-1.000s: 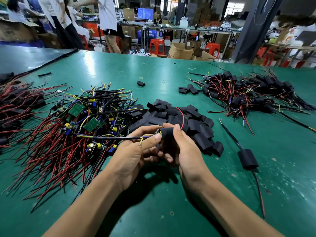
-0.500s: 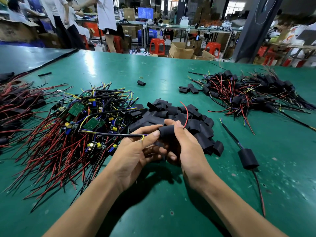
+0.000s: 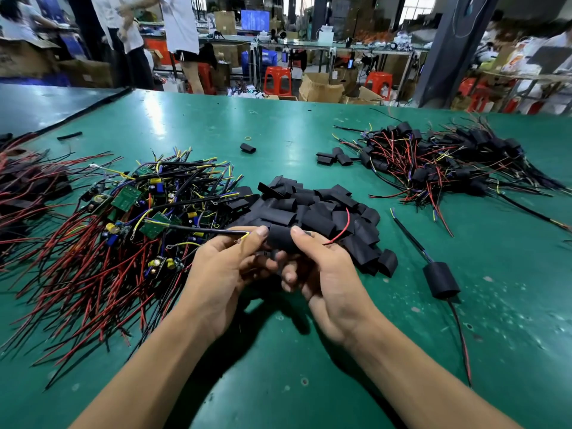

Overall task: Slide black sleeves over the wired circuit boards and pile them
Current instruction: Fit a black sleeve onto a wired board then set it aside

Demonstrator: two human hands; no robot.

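Both hands work over the middle of the table (image 3: 278,125), nearer its front edge. The left hand (image 3: 223,274) pinches the black cable (image 3: 210,231) w/ thumb & fingers; the right hand (image 3: 328,274) has its thumb on top of the black sleeve (image 3: 280,238), fingers curled under, so it's held firm. I can't see the board, it's hidden inside. To do it well, I'd keep the cable taut & in line w/ the sleeve, let the red wire (image 3: 342,227) run clean out the other end, then drop it on the finished pile (image 3: 448,162) toward the far right corner. Vs. a sec ago: the sleeve sits a touch further left along the cable, and the red wire no longer arcs up but pokes out lower, past the right thumb. The loose sleeves (image 3: 309,209) behind look unchanged.
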